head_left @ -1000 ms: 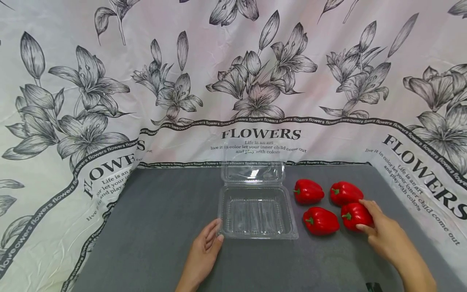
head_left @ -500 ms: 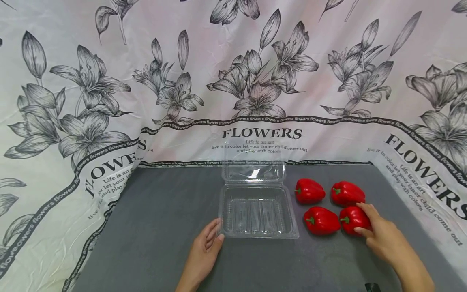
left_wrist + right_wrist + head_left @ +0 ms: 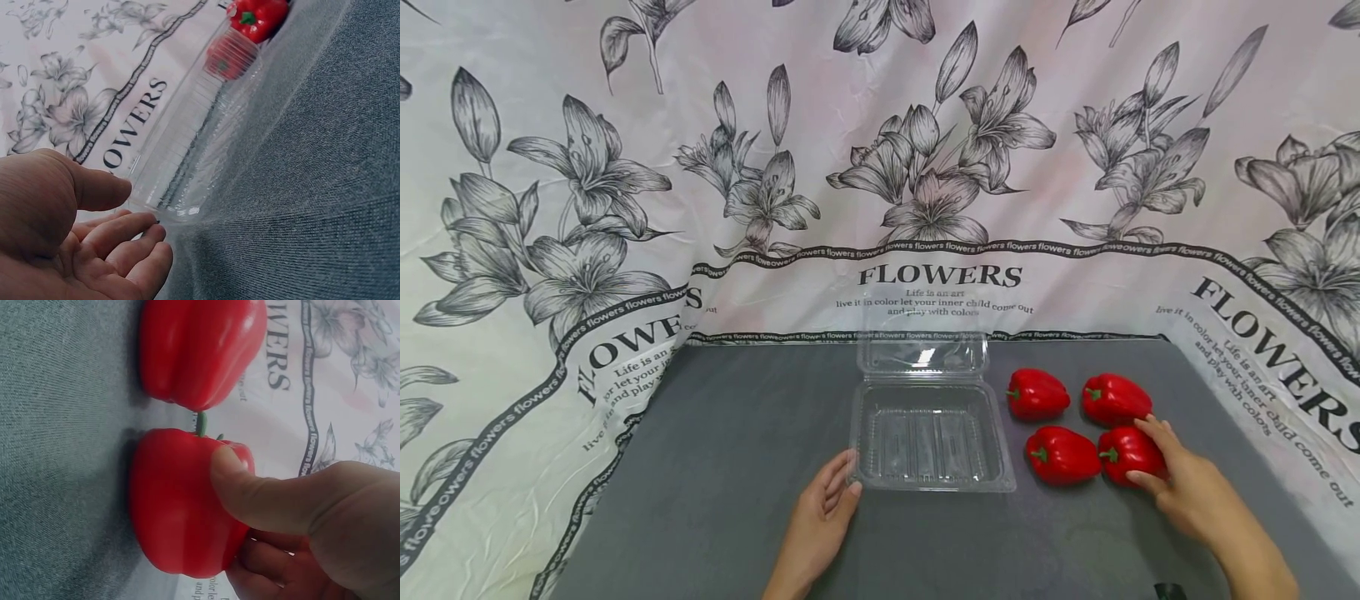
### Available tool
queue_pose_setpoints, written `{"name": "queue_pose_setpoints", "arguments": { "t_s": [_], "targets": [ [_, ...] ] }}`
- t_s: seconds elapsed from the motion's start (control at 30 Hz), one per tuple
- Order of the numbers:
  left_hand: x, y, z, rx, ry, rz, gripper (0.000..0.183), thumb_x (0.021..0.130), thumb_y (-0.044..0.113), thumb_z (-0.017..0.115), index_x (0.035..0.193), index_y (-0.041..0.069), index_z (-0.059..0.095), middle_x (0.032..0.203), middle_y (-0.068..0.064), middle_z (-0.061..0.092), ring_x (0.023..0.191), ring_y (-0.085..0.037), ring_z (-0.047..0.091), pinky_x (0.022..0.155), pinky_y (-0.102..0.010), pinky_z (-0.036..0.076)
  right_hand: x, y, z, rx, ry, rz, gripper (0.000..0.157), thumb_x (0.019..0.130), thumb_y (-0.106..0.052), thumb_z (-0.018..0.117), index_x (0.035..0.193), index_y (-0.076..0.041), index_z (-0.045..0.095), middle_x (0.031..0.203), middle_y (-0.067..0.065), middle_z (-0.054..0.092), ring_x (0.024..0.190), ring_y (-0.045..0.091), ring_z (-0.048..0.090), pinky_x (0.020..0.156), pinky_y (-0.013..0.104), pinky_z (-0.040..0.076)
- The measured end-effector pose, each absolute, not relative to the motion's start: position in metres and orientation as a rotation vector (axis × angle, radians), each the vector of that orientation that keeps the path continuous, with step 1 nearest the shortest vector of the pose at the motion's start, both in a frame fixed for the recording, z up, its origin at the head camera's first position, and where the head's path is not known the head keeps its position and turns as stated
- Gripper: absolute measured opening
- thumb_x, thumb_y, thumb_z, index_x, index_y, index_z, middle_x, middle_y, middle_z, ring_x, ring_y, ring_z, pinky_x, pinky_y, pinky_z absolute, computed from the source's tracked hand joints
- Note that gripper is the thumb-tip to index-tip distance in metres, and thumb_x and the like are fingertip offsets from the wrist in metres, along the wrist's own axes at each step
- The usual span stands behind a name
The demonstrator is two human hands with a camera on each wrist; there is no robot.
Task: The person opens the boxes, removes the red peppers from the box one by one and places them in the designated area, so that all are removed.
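A clear plastic container [image 3: 928, 482] with its hinged lid [image 3: 917, 354] raised lies on the grey table. At its front left corner my left hand [image 3: 820, 508] holds the rim between thumb and fingers; the left wrist view shows the container [image 3: 187, 156] just beyond the fingertips. On the right, my right hand [image 3: 1187, 483] grips a red bell pepper [image 3: 1127, 454] resting on the table. In the right wrist view, the thumb lies on top of this bell pepper [image 3: 181, 500], and the other fingers are partly hidden behind it.
More red bell peppers lie nearby: one front left [image 3: 1062, 456], one back left [image 3: 1037, 394] and one back right [image 3: 1116, 398]. A flower-printed cloth [image 3: 925, 292] hangs behind the table. A small dark object [image 3: 1169, 591] shows at the bottom edge.
My right hand has shifted the gripped bell pepper slightly left, close against the front left bell pepper. The left hand and the container have stayed in place.
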State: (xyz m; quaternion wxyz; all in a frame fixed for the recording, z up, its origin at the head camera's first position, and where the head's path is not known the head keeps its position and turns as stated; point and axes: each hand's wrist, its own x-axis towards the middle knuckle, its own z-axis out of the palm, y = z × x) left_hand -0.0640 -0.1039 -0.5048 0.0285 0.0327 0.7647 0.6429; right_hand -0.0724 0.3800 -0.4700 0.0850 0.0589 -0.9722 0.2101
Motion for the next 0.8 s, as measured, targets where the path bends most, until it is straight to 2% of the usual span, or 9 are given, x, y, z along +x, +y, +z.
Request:
{"name": "queue_pose_setpoints", "arguments": {
  "t_s": [0.27,0.5,0.7,0.8],
  "targets": [
    [-0.063,-0.106,-0.505,0.122,2.367,1.964,0.053,0.109,0.023,0.062,0.156,0.003,0.048,0.157,-0.018,0.053,0.147,-0.032,0.048,0.117,-0.046,0.043,-0.069,0.384,-0.467,0.183,-2.954,0.612,0.090,0.088,-0.017,0.086,0.157,0.007,0.035,0.149,0.048,0.038,0.119,0.074,0.047,0.091,0.078,0.043],
    [-0.062,-0.106,-0.504,0.119,2.377,1.952,0.052,0.109,0.022,0.062,0.156,0.004,0.049,0.156,-0.018,0.053,0.146,-0.031,0.049,0.116,-0.045,0.044,-0.068,0.380,-0.453,0.145,-2.993,0.608,0.096,0.092,-0.022,0.083,0.165,0.001,0.024,0.151,0.049,0.031,0.121,0.075,0.044,0.093,0.082,0.040],
    [-0.060,-0.108,-0.504,0.133,2.378,1.945,0.053,0.110,0.022,0.062,0.157,0.004,0.048,0.157,-0.017,0.053,0.146,-0.031,0.049,0.116,-0.044,0.044,-0.069,0.353,-0.433,0.190,-2.980,0.639,0.093,0.094,-0.031,0.083,0.165,-0.004,0.030,0.150,0.042,0.046,0.120,0.068,0.054,0.093,0.079,0.045],
    [-0.058,-0.110,-0.504,0.144,2.368,1.947,0.054,0.109,0.023,0.062,0.157,0.003,0.047,0.157,-0.017,0.053,0.147,-0.031,0.048,0.117,-0.044,0.043,-0.068,0.336,-0.421,0.215,-2.996,0.678,0.091,0.096,-0.037,0.080,0.167,-0.012,0.030,0.154,0.036,0.047,0.120,0.063,0.057,0.093,0.079,0.047]
  ]
}}
